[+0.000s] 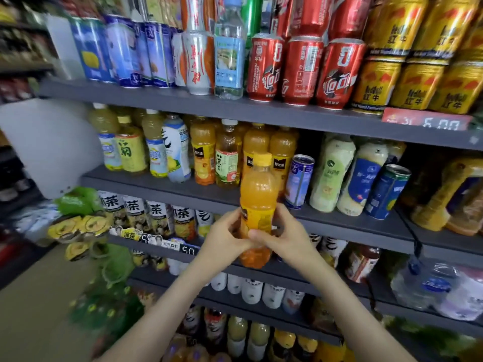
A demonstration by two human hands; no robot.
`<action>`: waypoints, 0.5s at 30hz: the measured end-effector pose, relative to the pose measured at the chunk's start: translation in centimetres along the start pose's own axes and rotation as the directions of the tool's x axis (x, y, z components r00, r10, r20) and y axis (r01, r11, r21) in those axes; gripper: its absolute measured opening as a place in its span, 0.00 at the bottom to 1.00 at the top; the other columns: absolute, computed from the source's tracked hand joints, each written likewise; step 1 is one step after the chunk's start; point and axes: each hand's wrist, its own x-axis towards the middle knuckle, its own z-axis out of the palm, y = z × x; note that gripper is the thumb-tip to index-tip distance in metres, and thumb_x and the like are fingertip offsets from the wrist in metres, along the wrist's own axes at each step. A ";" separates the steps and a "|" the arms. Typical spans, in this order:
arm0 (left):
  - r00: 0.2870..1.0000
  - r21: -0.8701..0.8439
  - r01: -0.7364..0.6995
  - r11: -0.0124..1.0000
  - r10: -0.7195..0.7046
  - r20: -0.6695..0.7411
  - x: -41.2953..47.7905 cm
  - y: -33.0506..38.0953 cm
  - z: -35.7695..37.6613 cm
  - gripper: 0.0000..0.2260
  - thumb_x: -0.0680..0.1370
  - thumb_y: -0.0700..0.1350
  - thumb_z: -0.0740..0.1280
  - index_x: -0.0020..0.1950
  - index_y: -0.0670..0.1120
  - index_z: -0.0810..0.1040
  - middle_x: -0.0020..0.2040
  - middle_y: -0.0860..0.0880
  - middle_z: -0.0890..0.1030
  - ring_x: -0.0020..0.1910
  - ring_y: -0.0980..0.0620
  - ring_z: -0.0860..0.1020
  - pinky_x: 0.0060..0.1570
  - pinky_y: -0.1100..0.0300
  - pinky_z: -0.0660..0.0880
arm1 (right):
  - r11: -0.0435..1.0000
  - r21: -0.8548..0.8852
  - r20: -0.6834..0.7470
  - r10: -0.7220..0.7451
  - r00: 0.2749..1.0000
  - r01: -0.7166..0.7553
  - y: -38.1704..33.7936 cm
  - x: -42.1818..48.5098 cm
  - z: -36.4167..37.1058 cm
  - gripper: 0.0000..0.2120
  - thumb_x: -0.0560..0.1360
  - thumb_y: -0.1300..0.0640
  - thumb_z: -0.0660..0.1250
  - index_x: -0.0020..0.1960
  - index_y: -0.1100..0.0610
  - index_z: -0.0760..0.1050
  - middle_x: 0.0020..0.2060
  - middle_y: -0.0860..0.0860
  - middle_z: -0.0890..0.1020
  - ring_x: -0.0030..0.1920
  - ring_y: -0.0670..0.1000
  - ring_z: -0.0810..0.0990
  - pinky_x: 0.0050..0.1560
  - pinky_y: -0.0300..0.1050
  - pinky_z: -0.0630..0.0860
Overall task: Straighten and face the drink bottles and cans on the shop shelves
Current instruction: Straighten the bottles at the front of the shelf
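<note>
Shop: dark grey shelves [235, 111] are filling the view, packed with drinks, and a tan floor [39, 296] is showing at lower left.
Top shelf: blue cans [122, 53] are standing at the left, a water bottle [229, 61] near the middle, then red cans [300, 71] and gold cans [376, 84] to its right; the gold ones are sitting stacked.
Price tag: a red tag [426, 121] is hanging on the shelf edge under the gold cans; its digits are blurring.
Middle shelf: juice bottles [202, 152] are standing in a row with yellow-green tea bottles on their left; a slim can [299, 181] is leaning just right of them, and pale bottles [332, 173] beyond it are tilting too.
Lower shelf: tea bottles [136, 212] with black characters are lining the front.
Orange bottle: the orange bottle [258, 194] is being held upright off the shelf, in front of the middle shelf's edge, yellow cap up, its yellow label sitting between the two hands.
Left hand: the left hand [222, 239] is gripping the bottle's lower half from the left, fingers curling onto the label.
Right hand: the right hand [285, 236] is gripping it from the right, thumb lying across the front below the label and fingers wrapping behind.
</note>
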 end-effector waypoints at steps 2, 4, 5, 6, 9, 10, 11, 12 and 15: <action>0.999 0.050 -0.009 0.999 0.011 -0.035 -1.1 -0.2 -0.9 0.25 0.63 0.53 0.75 0.59 0.62 0.77 0.56 0.53 0.80 0.54 0.55 0.79 0.55 0.51 0.76 | 1.000 -0.004 -0.001 0.021 1.000 -0.021 -0.3 0.1 1.7 0.24 0.64 0.45 0.76 0.56 0.41 0.69 0.51 0.41 0.79 0.52 0.39 0.78 0.52 0.44 0.77; 0.994 0.151 -0.010 0.988 0.027 -0.107 -1.9 -0.5 -2.3 0.27 0.63 0.57 0.73 0.63 0.60 0.75 0.55 0.56 0.78 0.54 0.57 0.78 0.54 0.52 0.77 | 1.000 0.025 0.003 0.014 1.000 -0.014 -0.8 0.5 3.3 0.26 0.61 0.43 0.76 0.55 0.39 0.67 0.51 0.40 0.78 0.52 0.41 0.77 0.53 0.43 0.75; 0.989 0.204 -0.005 0.979 0.034 -0.141 -2.1 -0.6 -3.1 0.28 0.64 0.57 0.73 0.64 0.58 0.74 0.54 0.56 0.78 0.53 0.58 0.77 0.53 0.52 0.76 | 0.999 0.040 0.011 0.010 1.000 -0.010 -1.1 0.8 4.1 0.27 0.61 0.43 0.76 0.55 0.40 0.67 0.51 0.41 0.78 0.52 0.42 0.77 0.52 0.42 0.75; 0.985 0.243 0.001 0.970 0.041 -0.166 -2.3 -0.7 -3.9 0.29 0.64 0.57 0.72 0.65 0.57 0.74 0.54 0.56 0.77 0.53 0.58 0.77 0.53 0.53 0.76 | 0.999 0.047 0.011 0.006 1.000 -0.007 -1.5 1.1 4.9 0.28 0.61 0.43 0.76 0.56 0.41 0.68 0.51 0.41 0.78 0.52 0.42 0.77 0.51 0.40 0.75; 0.980 0.290 -0.004 0.957 0.061 -0.190 -2.1 -0.8 -6.5 0.30 0.66 0.56 0.72 0.67 0.59 0.70 0.56 0.57 0.75 0.54 0.57 0.75 0.54 0.53 0.75 | 0.998 0.051 -0.034 -0.040 0.999 0.042 -2.3 2.3 7.3 0.24 0.65 0.48 0.77 0.57 0.45 0.72 0.50 0.43 0.81 0.50 0.42 0.79 0.48 0.38 0.75; 0.982 0.307 -0.013 0.952 0.070 -0.175 -1.8 -1.0 -7.5 0.30 0.67 0.56 0.72 0.68 0.59 0.69 0.57 0.58 0.74 0.56 0.58 0.75 0.55 0.54 0.75 | 0.997 0.054 -0.060 -0.059 0.996 0.062 -2.6 2.8 7.9 0.22 0.65 0.49 0.77 0.56 0.45 0.73 0.49 0.44 0.82 0.50 0.43 0.80 0.47 0.39 0.76; 0.987 0.316 -0.030 0.948 0.079 -0.143 -1.3 -1.2 -8.6 0.31 0.68 0.57 0.72 0.69 0.58 0.68 0.58 0.58 0.73 0.57 0.58 0.74 0.57 0.54 0.74 | 0.995 0.055 -0.085 -0.073 0.994 0.078 -2.9 3.3 8.6 0.20 0.66 0.51 0.77 0.55 0.45 0.73 0.48 0.44 0.82 0.49 0.42 0.80 0.47 0.40 0.77; 0.991 0.314 -0.051 0.948 0.087 -0.101 -0.8 -1.4 -9.9 0.31 0.68 0.58 0.72 0.69 0.58 0.68 0.59 0.58 0.73 0.59 0.58 0.73 0.59 0.54 0.73 | 0.994 0.060 -0.103 -0.084 0.991 0.091 -3.2 3.9 9.4 0.19 0.66 0.52 0.77 0.53 0.43 0.73 0.47 0.43 0.82 0.47 0.39 0.80 0.46 0.38 0.77; 0.994 0.270 -0.100 0.958 0.106 -0.008 0.9 -2.6 -14.4 0.30 0.68 0.58 0.73 0.67 0.63 0.65 0.62 0.62 0.70 0.63 0.61 0.71 0.63 0.57 0.71 | 0.991 0.062 -0.146 -0.108 0.983 0.118 -3.7 6.2 11.8 0.17 0.66 0.53 0.77 0.49 0.42 0.73 0.44 0.42 0.82 0.44 0.37 0.80 0.44 0.35 0.76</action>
